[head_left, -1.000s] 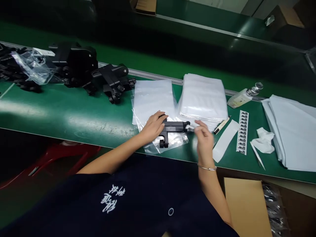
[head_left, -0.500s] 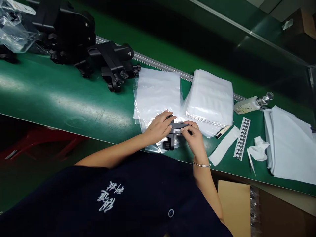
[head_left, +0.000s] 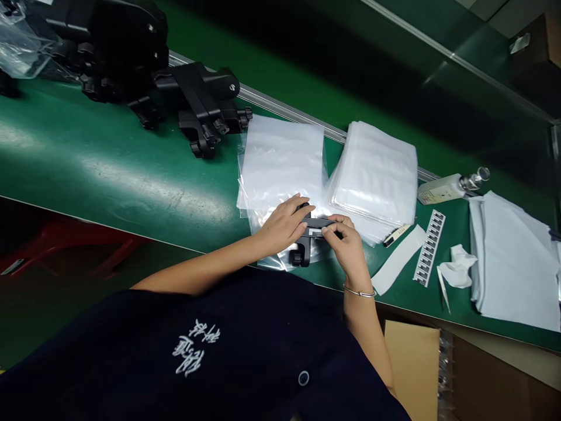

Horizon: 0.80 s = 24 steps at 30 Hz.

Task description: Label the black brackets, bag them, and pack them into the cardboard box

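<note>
From where I watch, I take the black bracket (head_left: 318,223) as the centre of my dial, with twelve at the top of the view. It lies over the near edge of the clear plastic bags (head_left: 284,152), which spread towards eleven o'clock on the green bench (head_left: 109,181). My left hand (head_left: 283,227) comes in from nine and lies over the bracket, fingers outstretched; I cannot tell whether they close round it. My right hand (head_left: 348,245), between three and four, pinches the bracket's right end, thumb tip beside a white label (head_left: 314,232). Between them the hands hide both its ends from me.

What crowds me most is the stack of bags (head_left: 381,169) at two, its near edge just beyond my right fingers. At three, a marker (head_left: 397,235) lies partly by that stack, with a white strip (head_left: 398,261) just below it. Farther along three stand out a label sheet (head_left: 429,248), crumpled white paper (head_left: 459,267) and folded white sheets (head_left: 512,257); a bottle (head_left: 442,188) lies tilted between two and three. A black assembly (head_left: 201,105) at ten touches or nearly touches the clear bags. Below the bench, a cardboard piece (head_left: 412,362) shows between four and five.
</note>
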Available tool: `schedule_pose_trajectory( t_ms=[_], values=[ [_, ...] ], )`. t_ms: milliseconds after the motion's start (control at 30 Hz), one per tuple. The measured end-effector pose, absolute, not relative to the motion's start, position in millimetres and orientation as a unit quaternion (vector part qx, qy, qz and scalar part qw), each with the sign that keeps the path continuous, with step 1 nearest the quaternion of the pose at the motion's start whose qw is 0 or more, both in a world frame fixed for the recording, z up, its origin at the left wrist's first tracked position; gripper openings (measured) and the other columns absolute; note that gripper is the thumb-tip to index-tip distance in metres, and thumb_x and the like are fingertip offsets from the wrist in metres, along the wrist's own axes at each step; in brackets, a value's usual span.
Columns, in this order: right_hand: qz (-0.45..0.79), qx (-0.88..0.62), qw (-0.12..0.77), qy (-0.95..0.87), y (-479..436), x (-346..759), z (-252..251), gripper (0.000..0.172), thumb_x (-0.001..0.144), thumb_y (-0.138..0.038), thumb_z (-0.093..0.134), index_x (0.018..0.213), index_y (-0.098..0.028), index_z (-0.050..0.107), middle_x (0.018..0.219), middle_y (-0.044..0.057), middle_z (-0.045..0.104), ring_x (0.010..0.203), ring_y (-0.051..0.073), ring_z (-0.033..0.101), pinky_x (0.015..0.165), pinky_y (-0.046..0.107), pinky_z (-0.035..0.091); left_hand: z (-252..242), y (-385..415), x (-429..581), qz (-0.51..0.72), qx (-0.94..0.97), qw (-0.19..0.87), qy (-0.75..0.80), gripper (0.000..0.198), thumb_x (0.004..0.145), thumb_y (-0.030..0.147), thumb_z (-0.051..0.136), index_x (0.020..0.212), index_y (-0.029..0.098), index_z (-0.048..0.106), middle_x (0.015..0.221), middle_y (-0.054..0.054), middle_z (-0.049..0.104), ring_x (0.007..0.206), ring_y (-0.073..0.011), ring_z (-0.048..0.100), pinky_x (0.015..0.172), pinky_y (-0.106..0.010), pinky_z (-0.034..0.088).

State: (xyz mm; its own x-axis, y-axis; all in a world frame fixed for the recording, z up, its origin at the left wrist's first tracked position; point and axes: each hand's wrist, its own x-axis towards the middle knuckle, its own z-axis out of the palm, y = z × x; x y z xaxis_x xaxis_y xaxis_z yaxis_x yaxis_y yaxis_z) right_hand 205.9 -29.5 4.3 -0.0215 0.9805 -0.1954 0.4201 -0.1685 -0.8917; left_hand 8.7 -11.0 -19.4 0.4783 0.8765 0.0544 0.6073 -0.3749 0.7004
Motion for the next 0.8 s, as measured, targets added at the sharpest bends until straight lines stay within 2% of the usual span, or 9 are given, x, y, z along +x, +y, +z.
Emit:
schedule_pose_trajectory(
  t_ms=[200,300,433,533,600,667,733,800],
  values=[
    [0.425,-0.628,0.302,-0.578,-29.3,205.9,7.8,0.022,0.080,-0.035,0.063,0.063,-0.022,0.059,0.108,0.008,0.061,0.115,0.028,0.053,0.102,0.046,0.036,-20.6,-12.0,9.2,0.217,0.804,0.300,0.465,0.042,0.098,0.028,0.038,0.138,0.015,0.047,0.148,-0.016,0.043,0.147,-0.0329,0.028,0.117,-0.053,0.034],
    [0.414,-0.628,0.297,-0.588,-29.3,204.9,7.6,0.022,0.081,-0.035,0.062,0.064,-0.022,0.059,0.108,0.008,0.061,0.114,0.028,0.053,0.101,0.046,0.036,-20.1,-13.3,4.1,0.262,0.818,0.249,0.448,0.044,0.098,0.030,0.042,0.138,0.013,0.047,0.149,-0.018,0.043,0.145,-0.0333,0.032,0.114,-0.051,0.037],
    [0.402,-0.626,0.298,-0.598,-29.4,201.9,5.1,0.023,0.082,-0.035,0.061,0.064,-0.022,0.059,0.108,0.008,0.061,0.112,0.028,0.054,0.102,0.048,0.037,-17.4,-10.3,-9.8,0.268,0.902,0.156,0.300,0.031,0.099,0.029,0.045,0.122,0.018,0.063,0.127,-0.011,0.066,0.128,-0.0277,0.054,0.103,-0.045,0.045],
    [0.404,-0.625,0.290,-0.602,-29.9,208.1,6.8,0.023,0.082,-0.036,0.062,0.064,-0.021,0.062,0.110,0.009,0.063,0.113,0.029,0.056,0.102,0.048,0.039,-14.4,-3.0,-19.2,0.204,0.942,0.133,0.230,0.031,0.100,0.032,0.045,0.121,0.022,0.066,0.121,-0.006,0.071,0.118,-0.0245,0.061,0.088,-0.038,0.048],
    [0.429,-0.617,0.296,-0.590,-30.4,221.0,10.6,0.019,0.084,-0.037,0.063,0.073,-0.022,0.069,0.113,0.009,0.066,0.113,0.028,0.059,0.101,0.047,0.042,-11.3,3.3,-22.8,0.166,0.954,0.130,0.211,0.034,0.101,0.034,0.043,0.125,0.023,0.064,0.125,-0.006,0.069,0.119,-0.0241,0.060,0.082,-0.036,0.047],
    [0.445,-0.606,0.314,-0.580,-31.3,238.3,14.5,0.018,0.085,-0.039,0.064,0.092,-0.025,0.074,0.123,0.008,0.066,0.118,0.027,0.059,0.104,0.047,0.043,-7.6,10.0,-24.3,0.133,0.964,0.124,0.192,0.037,0.103,0.036,0.039,0.127,0.022,0.064,0.129,-0.006,0.067,0.120,-0.0239,0.060,0.079,-0.035,0.044],
    [0.439,-0.599,0.300,-0.598,-32.7,253.7,15.8,0.031,0.084,-0.040,0.068,0.112,-0.030,0.072,0.134,0.006,0.063,0.130,0.027,0.053,0.112,0.049,0.036,-3.6,17.3,-23.8,0.104,0.972,0.121,0.172,0.039,0.103,0.039,0.037,0.127,0.024,0.064,0.130,-0.006,0.067,0.118,-0.0236,0.059,0.077,-0.035,0.041],
    [0.428,-0.597,0.251,-0.630,-34.6,261.8,13.2,0.043,0.081,-0.041,0.071,0.123,-0.033,0.067,0.139,0.003,0.060,0.139,0.029,0.044,0.118,0.053,0.026,0.5,24.9,-21.8,0.081,0.977,0.124,0.153,0.039,0.102,0.045,0.040,0.126,0.027,0.064,0.124,-0.005,0.069,0.112,-0.0224,0.061,0.074,-0.034,0.039]
  ],
)
